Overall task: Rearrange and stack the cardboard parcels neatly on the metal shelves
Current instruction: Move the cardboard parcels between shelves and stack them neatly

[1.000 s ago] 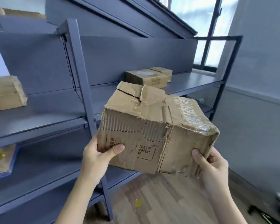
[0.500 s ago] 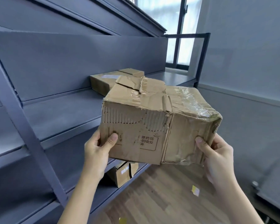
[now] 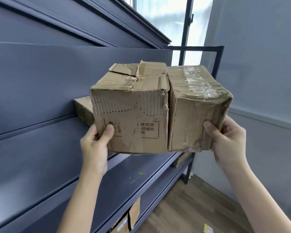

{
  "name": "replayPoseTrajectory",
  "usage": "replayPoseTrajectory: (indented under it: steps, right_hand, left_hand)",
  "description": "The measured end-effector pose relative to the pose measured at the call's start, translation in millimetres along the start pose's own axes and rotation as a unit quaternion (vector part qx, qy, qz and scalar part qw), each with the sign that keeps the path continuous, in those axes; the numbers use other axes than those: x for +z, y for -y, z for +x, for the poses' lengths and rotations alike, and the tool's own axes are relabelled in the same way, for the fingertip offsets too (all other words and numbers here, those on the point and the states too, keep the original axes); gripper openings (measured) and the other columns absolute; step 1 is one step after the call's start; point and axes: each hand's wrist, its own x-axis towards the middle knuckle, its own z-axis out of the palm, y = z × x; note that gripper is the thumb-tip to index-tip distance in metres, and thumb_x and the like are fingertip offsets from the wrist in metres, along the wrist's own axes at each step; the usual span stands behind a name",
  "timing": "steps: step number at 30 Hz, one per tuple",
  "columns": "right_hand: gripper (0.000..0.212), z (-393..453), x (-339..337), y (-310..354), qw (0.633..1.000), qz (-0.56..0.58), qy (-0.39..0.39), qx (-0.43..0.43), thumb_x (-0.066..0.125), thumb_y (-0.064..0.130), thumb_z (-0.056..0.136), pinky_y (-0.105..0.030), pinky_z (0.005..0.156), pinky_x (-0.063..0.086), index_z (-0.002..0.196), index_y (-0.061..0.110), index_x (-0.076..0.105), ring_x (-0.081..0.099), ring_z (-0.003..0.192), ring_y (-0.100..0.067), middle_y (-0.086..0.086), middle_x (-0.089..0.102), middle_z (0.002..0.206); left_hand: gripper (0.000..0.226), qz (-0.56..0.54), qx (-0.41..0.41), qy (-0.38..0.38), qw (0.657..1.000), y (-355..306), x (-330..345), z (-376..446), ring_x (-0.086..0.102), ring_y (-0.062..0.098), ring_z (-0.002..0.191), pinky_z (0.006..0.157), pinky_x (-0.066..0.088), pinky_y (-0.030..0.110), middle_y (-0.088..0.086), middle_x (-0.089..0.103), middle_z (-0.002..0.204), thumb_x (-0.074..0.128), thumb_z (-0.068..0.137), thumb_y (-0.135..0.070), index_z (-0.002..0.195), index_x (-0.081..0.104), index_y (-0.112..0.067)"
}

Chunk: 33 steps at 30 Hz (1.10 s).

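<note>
Battered cardboard parcel point(image 3: 158, 108) held up at frame centre, in front of the grey metal shelves point(image 3: 124, 179).

The left hand point(image 3: 95, 145) grips its lower left corner, thumb pressed on the printed front; the right hand point(image 3: 228, 140) clasps the taped lower right edge, so the parcel sits between and above both hands.

One big parcel point(image 3: 141, 115), torn and taped, is held up. Three more parcels show only in part: one behind it on a shelf point(image 3: 83, 110), one lower right point(image 3: 181, 159), one at the bottom point(image 3: 129, 217). Two hands: left point(image 3: 95, 148), right point(image 3: 228, 140).
</note>
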Motion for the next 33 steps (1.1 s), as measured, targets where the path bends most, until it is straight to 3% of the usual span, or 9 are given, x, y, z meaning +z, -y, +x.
replayPoseTrajectory:
  steps: [4, 6, 8, 12, 17, 22, 24, 28, 33]
  right_hand:
    - [0.046, 35.1, 16.2, -26.5, 0.996, -0.083, -0.019, -0.039, 0.055, -0.01, 0.083, -0.008, 0.051, 0.037, 0.072, 0.034, 0.065, 0.039, 0.057, -0.001, 0.017, 0.049, 0.054]
    - [0.036, 52.4, 18.9, -41.1, 0.982, -0.167, -0.035, -0.077, 0.053, -0.009, 0.08, -0.004, 0.055, 0.033, 0.097, 0.018, 0.069, 0.039, 0.055, -0.001, 0.021, 0.048, 0.053]
    - [0.055, 75.9, 17.8, -57.1, 0.961, -0.248, -0.048, -0.109, 0.046, -0.005, 0.074, -0.008, 0.067, 0.036, 0.124, 0.014, 0.061, 0.046, 0.065, -0.003, 0.015, 0.062, 0.073]
    - [0.045, 128.6, 10.7, -96.0, 0.898, -0.407, 0.008, -0.169, 0.046, -0.001, 0.075, -0.036, 0.079, 0.044, 0.118, 0.004, 0.059, 0.056, 0.103, -0.035, -0.019, 0.064, 0.116]
    - [0.036, 202.1, 16.1, -144.3, 0.821, -0.531, 0.154, -0.139, 0.048, -0.003, 0.083, -0.038, 0.071, 0.037, 0.115, 0.01, 0.056, 0.054, 0.102, -0.035, -0.013, 0.062, 0.114]
    - [0.05, 247.0, 48.2, -186.1, 0.701, -0.603, 0.327, -0.196, 0.039, -0.001, 0.086, -0.041, 0.115, 0.011, 0.131, 0.019, 0.045, 0.037, 0.132, -0.023, 0.0, 0.051, 0.137]
    - [0.044, 251.0, 58.9, -194.8, 0.724, -0.565, 0.329, -0.222, 0.046, 0.009, 0.09, -0.045, 0.117, 0.005, 0.134, 0.011, 0.042, 0.033, 0.137, -0.025, -0.007, 0.049, 0.14]
    - [0.079, 244.6, 79.4, -174.0, 0.882, -0.263, 0.347, -0.178, 0.066, 0.033, 0.084, -0.025, 0.113, 0.007, 0.147, 0.013, 0.024, 0.015, 0.145, -0.016, 0.0, 0.027, 0.153]
    - [0.109, 235.1, 104.6, -144.5, 0.897, 0.127, 0.421, -0.049, 0.076, 0.062, 0.059, -0.02, 0.105, 0.035, 0.146, 0.027, 0.021, 0.04, 0.131, 0.0, 0.009, 0.042, 0.144]
  left_hand:
    - [0.028, -0.02, -0.018, -0.035, 0.999, 12.3, 4.5, 31.0, 0.065, 0.005, 0.092, 0.092, 0.051, 0.033, -0.013, 0.073, 0.09, 0.076, 0.056, -0.043, 0.08, 0.076, -0.03]
    - [0.02, -0.05, -0.043, -0.059, 0.996, 19.4, 10.4, 41.0, 0.067, 0.006, 0.089, 0.085, 0.055, 0.034, -0.01, 0.073, 0.09, 0.069, 0.067, -0.03, 0.085, 0.074, -0.022]
    - [0.02, -0.072, -0.066, -0.068, 0.993, 28.0, 16.1, 47.2, 0.067, 0.009, 0.092, 0.08, 0.056, 0.034, -0.007, 0.073, 0.095, 0.058, 0.076, -0.022, 0.092, 0.07, -0.019]
    - [0.022, -0.104, -0.085, -0.087, 0.987, 38.8, 21.0, 56.4, 0.063, 0.019, 0.108, 0.085, 0.053, 0.042, 0.0, 0.071, 0.108, 0.055, 0.078, -0.023, 0.087, 0.075, -0.025]
    - [0.027, -0.115, -0.051, -0.107, 0.986, 55.5, 39.7, 64.1, 0.065, 0.017, 0.105, 0.08, 0.056, 0.041, 0.0, 0.07, 0.11, 0.05, 0.082, -0.027, 0.093, 0.074, -0.028]
    - [0.033, -0.1, -0.019, -0.156, 0.982, 63.2, 61.6, 65.8, 0.063, 0.018, 0.109, 0.079, 0.056, 0.036, 0.0, 0.068, 0.116, 0.048, 0.083, -0.028, 0.112, 0.063, -0.024]
    - [0.03, -0.11, -0.025, -0.17, 0.979, 63.5, 64.3, 63.7, 0.065, 0.017, 0.104, 0.074, 0.058, 0.038, -0.001, 0.069, 0.113, 0.048, 0.083, -0.029, 0.1, 0.073, -0.027]
    - [0.031, -0.126, -0.057, -0.188, 0.972, 53.6, 63.9, 64.9, 0.064, 0.027, 0.107, 0.079, 0.051, 0.06, 0.003, 0.067, 0.118, 0.046, 0.087, -0.033, 0.095, 0.075, -0.029]
    - [0.032, -0.132, -0.131, -0.189, 0.964, 39.1, 59.4, 72.3, 0.063, 0.041, 0.102, 0.074, 0.051, 0.063, 0.011, 0.066, 0.118, 0.04, 0.095, -0.034, 0.12, 0.059, -0.025]
